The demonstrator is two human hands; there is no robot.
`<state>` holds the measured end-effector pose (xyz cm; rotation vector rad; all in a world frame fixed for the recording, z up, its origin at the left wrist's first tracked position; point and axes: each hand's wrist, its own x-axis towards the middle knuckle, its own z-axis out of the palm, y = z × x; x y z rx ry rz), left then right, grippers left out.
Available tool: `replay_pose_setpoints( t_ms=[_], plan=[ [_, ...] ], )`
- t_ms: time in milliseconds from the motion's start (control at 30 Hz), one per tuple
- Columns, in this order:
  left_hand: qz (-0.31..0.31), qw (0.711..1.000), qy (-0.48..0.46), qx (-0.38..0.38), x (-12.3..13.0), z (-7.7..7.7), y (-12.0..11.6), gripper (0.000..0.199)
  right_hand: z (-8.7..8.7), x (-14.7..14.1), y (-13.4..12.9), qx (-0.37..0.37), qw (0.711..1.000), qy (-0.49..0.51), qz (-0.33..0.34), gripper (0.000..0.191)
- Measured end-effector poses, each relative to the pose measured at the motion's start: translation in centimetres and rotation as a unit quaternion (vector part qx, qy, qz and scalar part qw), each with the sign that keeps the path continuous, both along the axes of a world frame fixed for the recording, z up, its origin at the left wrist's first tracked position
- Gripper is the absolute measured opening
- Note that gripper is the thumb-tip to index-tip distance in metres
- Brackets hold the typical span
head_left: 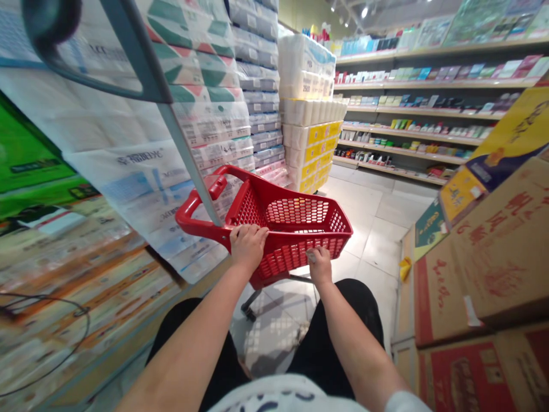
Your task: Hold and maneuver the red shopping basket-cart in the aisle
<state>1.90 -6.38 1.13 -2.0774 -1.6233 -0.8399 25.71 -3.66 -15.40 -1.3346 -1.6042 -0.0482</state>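
A small red plastic shopping cart with a mesh basket stands right in front of me, and nothing shows inside the part of the basket I can see. My left hand is closed over the rim of its near side, close to the handle end. Farther along the same side, my right hand is closed around a small greyish-white bit that is too small to name. Its knuckles are close to the mesh; whether they touch it I cannot tell. A grey pole rises from the cart's handle end to a dark loop-shaped grip.
Wrapped paper packs are stacked high on the left, with toilet roll packs beyond. Cardboard boxes line the right side. Stocked shelves stand at the back. A pale tiled floor runs between, and a black cable hangs at left.
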Motion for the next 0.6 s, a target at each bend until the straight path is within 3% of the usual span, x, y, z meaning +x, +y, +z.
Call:
replay_pose_setpoints(
  t_ms=[200, 367, 500, 600],
  plan=[
    [-0.002, 1.0, 0.005, -0.003, 0.0, 0.0, -0.1, 0.027, 0.8, 1.6, 0.0, 0.041, 0.99, 0.095, -0.091, 0.031],
    [0.003, 1.0, 0.009, 0.001, 0.0, 0.0, 0.0, 0.027, 1.2, 2.4, 0.0, -0.007, 0.993, 0.106, -0.058, 0.032],
    [0.001, 1.0, 0.007, 0.002, 0.0, 0.0, -0.1, 0.028, 1.4, 2.9, 0.0, 0.023, 0.977, 0.174, -0.119, 0.033],
    [-0.002, 1.0, 0.0, -0.001, 0.1, 0.0, -0.1, 0.027, 1.6, 3.3, 0.0, 0.001, 0.972, 0.194, -0.13, 0.035]
  ],
)
